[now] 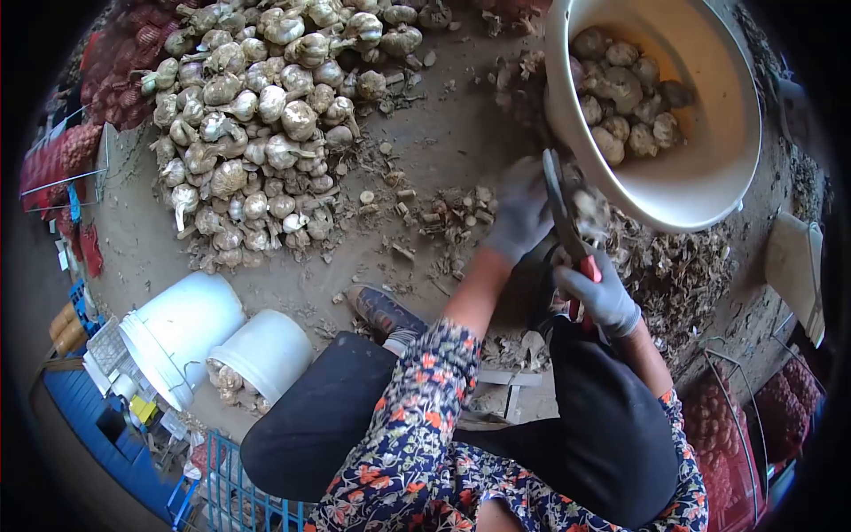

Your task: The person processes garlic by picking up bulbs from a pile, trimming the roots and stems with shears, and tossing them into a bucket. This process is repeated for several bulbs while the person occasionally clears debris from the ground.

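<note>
One gloved right hand (606,291) grips red-handled shears (559,202); the left hand (519,215) is too blurred to tell its hold. Just right of the shears is a blurred garlic bulb (589,213), with a bucket (754,106) far right, a garlic heap (257,133) far left.

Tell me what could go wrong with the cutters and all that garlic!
The red-handled cutters look very close to the gloved left hand, so a slip might nick it. The gloved right hand could lose its grip on them. The garlic pile is heaped up, so some might roll down.
</note>
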### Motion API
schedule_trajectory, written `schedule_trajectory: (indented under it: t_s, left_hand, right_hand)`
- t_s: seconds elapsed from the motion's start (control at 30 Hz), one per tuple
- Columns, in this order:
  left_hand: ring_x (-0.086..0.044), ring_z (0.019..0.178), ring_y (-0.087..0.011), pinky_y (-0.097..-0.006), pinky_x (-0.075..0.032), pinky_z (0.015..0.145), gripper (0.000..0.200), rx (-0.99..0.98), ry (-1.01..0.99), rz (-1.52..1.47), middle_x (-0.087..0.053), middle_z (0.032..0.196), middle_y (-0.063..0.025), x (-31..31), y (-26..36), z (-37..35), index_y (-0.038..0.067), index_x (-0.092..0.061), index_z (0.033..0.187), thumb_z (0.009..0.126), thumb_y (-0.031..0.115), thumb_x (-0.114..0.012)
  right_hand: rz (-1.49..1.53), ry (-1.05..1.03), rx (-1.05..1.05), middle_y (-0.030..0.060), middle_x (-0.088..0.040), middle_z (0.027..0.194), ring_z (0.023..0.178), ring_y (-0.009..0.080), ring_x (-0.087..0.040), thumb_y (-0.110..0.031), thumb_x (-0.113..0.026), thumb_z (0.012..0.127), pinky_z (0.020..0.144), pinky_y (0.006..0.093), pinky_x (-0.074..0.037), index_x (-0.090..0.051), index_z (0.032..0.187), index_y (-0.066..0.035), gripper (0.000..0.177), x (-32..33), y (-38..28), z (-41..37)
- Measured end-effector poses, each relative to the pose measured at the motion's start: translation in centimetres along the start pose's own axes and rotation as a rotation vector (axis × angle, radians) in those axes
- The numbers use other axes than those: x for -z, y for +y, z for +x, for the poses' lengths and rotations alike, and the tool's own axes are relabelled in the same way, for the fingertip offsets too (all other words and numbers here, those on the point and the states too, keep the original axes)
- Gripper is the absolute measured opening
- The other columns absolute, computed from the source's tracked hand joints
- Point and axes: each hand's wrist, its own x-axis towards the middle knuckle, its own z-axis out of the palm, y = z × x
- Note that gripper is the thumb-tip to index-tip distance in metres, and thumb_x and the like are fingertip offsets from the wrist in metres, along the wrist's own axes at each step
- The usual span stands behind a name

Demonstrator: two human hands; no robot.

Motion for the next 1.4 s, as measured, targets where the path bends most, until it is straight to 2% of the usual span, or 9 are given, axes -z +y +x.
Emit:
schedule_trajectory:
  t_s: [0.03, 0.1, 0.2, 0.33, 0.43, 0.6, 0.8, 1.0, 1.4]
  left_hand:
    - [-0.055, 0.098, -0.0335, -0.0454, -0.040, 0.092, 0.033, -0.402, 0.079, 0.510, -0.058, 0.099, -0.0174, 4.6, 3.5, -0.3, 0.001, -0.056, 0.110, 0.081, 0.015, -0.057]
    - [-0.056, 0.094, -0.0316, -0.0468, -0.043, 0.089, 0.042, 0.457, 0.300, 0.115, -0.059, 0.102, -0.0130, 10.7, 2.8, -5.0, -0.001, -0.049, 0.123, 0.087, 0.020, -0.057]
    - [-0.056, 0.092, -0.0331, -0.0476, -0.042, 0.089, 0.040, 0.125, 0.655, 1.122, -0.059, 0.101, -0.0145, 13.5, -0.5, -4.8, -0.001, -0.051, 0.120, 0.086, 0.019, -0.055]
    - [-0.056, 0.098, -0.0350, -0.0475, -0.039, 0.095, 0.036, -0.112, 0.023, 0.426, -0.061, 0.095, -0.0199, 4.5, -0.9, 1.5, -0.003, -0.057, 0.110, 0.086, 0.024, -0.055]
    - [-0.060, 0.093, -0.0314, -0.0433, -0.045, 0.087, 0.026, -0.099, 0.202, 0.004, -0.064, 0.093, -0.0166, 1.9, -0.2, 4.6, -0.001, -0.063, 0.100, 0.084, 0.018, -0.058]
    - [-0.057, 0.090, -0.0359, -0.0449, -0.044, 0.085, 0.025, -0.419, 0.232, 0.530, -0.064, 0.095, -0.0155, 4.1, -1.0, 19.9, 0.004, -0.063, 0.096, 0.085, 0.025, -0.057]
    - [-0.046, 0.119, -0.0377, -0.0452, -0.040, 0.101, 0.053, 0.196, -0.471, 0.515, -0.049, 0.130, -0.0132, 2.4, -0.7, 18.7, 0.023, -0.052, 0.127, 0.074, 0.023, -0.061]
    - [-0.054, 0.107, -0.0348, -0.0422, -0.046, 0.092, 0.062, 0.158, 0.042, 0.327, -0.052, 0.116, -0.0186, 2.7, -1.4, 6.3, 0.006, -0.046, 0.125, 0.069, 0.008, -0.074]
    - [-0.050, 0.111, -0.0353, -0.0435, -0.043, 0.092, 0.054, 0.315, -0.346, 1.124, -0.055, 0.119, -0.0098, 12.7, 3.3, 5.0, 0.021, -0.052, 0.128, 0.077, 0.018, -0.069]
  right_hand:
    - [-0.032, 0.008, 0.046, -0.0044, -0.051, 0.071, 0.060, 0.0033, -0.046, -0.015, -0.062, 0.085, 0.053, 0.0210, -0.040, -0.055, 0.092, -0.006, 0.014, 0.0, 0.0, 0.0]
    - [-0.014, 0.000, -0.029, -0.0041, -0.051, 0.072, 0.061, 0.0038, -0.047, -0.015, -0.063, 0.084, 0.054, 0.0218, -0.040, -0.055, 0.093, -0.005, 0.015, 0.2, -0.5, -0.3]
    - [-0.039, -0.015, -0.073, -0.0007, -0.052, 0.076, 0.065, 0.0068, -0.050, -0.016, -0.064, 0.083, 0.057, 0.0244, -0.042, -0.056, 0.094, -0.004, 0.018, -0.4, -0.5, -0.9]
    - [-0.338, -0.053, 0.053, 0.0105, -0.052, 0.082, 0.069, 0.0192, -0.054, -0.017, -0.066, 0.080, 0.065, 0.0324, -0.045, -0.057, 0.094, -0.001, 0.023, 0.1, -1.2, -0.8]
    - [-0.291, -0.059, 0.089, 0.0085, -0.050, 0.075, 0.069, 0.0210, -0.054, -0.015, -0.063, 0.080, 0.067, 0.0341, -0.044, -0.056, 0.094, -0.001, 0.022, 0.2, -2.4, -1.2]
    - [-0.045, -0.055, -0.152, 0.0020, -0.049, 0.074, 0.068, 0.0134, -0.052, -0.015, -0.062, 0.082, 0.065, 0.0304, -0.044, -0.053, 0.097, -0.003, 0.021, -0.3, -3.5, 0.1]
    - [0.058, -0.075, -0.067, -0.0008, -0.050, 0.079, 0.061, 0.0065, -0.047, -0.013, -0.061, 0.083, 0.055, 0.0224, -0.040, -0.051, 0.102, -0.003, 0.023, -0.4, -4.2, 1.9]
    - [0.071, -0.066, -0.122, -0.0029, -0.049, 0.079, 0.063, 0.0063, -0.048, -0.012, -0.059, 0.084, 0.057, 0.0229, -0.042, -0.052, 0.106, -0.003, 0.024, 0.6, -2.6, 2.0]
    - [-0.869, 0.153, 0.047, 0.0245, -0.063, 0.083, 0.085, 0.0426, -0.062, -0.028, -0.059, 0.084, 0.075, 0.0493, -0.048, -0.051, 0.093, -0.001, 0.029, -0.1, 0.6, 6.4]
